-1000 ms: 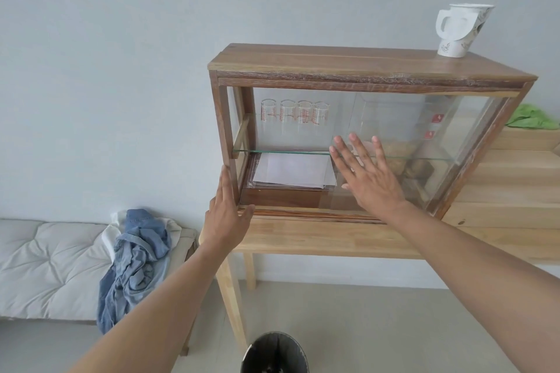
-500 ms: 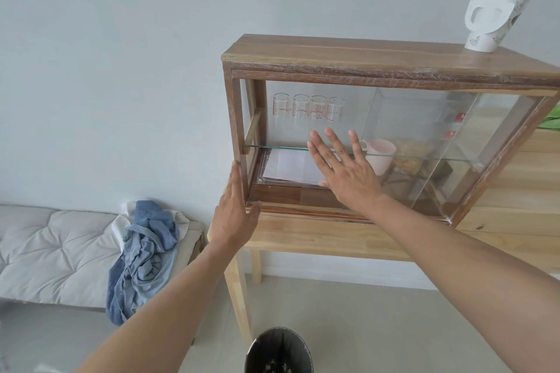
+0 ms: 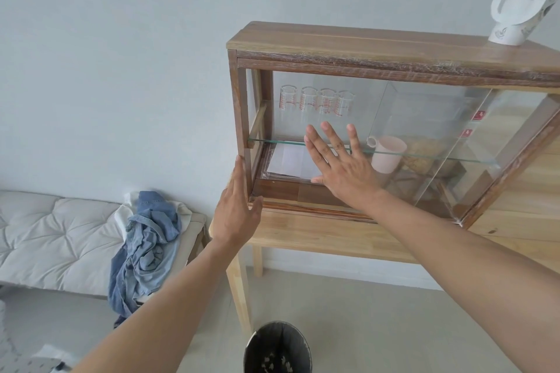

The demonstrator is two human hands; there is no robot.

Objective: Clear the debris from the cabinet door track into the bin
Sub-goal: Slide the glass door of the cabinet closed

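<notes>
A wooden cabinet (image 3: 378, 42) with sliding glass doors (image 3: 424, 130) stands on a pale wooden table (image 3: 318, 233). My right hand (image 3: 342, 166) lies flat on the glass of the left door, fingers spread. My left hand (image 3: 236, 212) presses flat against the cabinet's lower left corner post. The door track (image 3: 303, 206) runs along the cabinet's bottom front edge; no debris is discernible in it. A dark round bin (image 3: 277, 351) with light specks inside stands on the floor below.
Inside the cabinet are several glass measuring cups (image 3: 316, 101), a pink mug (image 3: 388, 153) and white papers (image 3: 288, 162). A paper cup (image 3: 515, 9) stands on top. At left, a white cushioned bench (image 3: 45, 230) holds blue clothes (image 3: 148, 248).
My right hand has slid left across the glass and the door has shifted left with it, exposing the pink mug. The left hand stays on the corner post.
</notes>
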